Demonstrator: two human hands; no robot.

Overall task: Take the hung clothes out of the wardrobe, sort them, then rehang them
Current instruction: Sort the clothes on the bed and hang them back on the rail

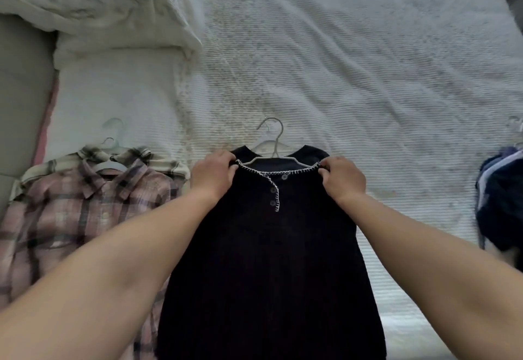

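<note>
From the head camera, looking down at a bed point(368, 62) covered with a ribbed white sheet, a dark top point(271, 260) lies flat in the middle, its neckline away from the person and its hem toward the bottom edge of the picture. The neckline is edged with white stitching, and a short placket with three dark buttons runs down from it. A white hanger point(273, 144) sits inside the neck opening, its hook pointing up the bed.

The left hand point(213, 174) pinches the left end of the neckline at the shoulder, fingers curled closed on the fabric. The right hand point(341, 177) pinches the right end of the neckline in the same way, thumb and fingers closed on the stitched edge. Both bare forearms reach in from the lower corners.

To the left of the dark top, a pink plaid shirt point(85, 212) lies on the bed on its own white hanger, with a second, cream-checked collar showing just behind it and another pale hook above. Its right edge lies just beside the dark top.

At the right edge, well apart from the dark top, is a pile of dark blue clothes point(501, 204). A rumpled white duvet point(99, 6) fills the upper left corner.
</note>
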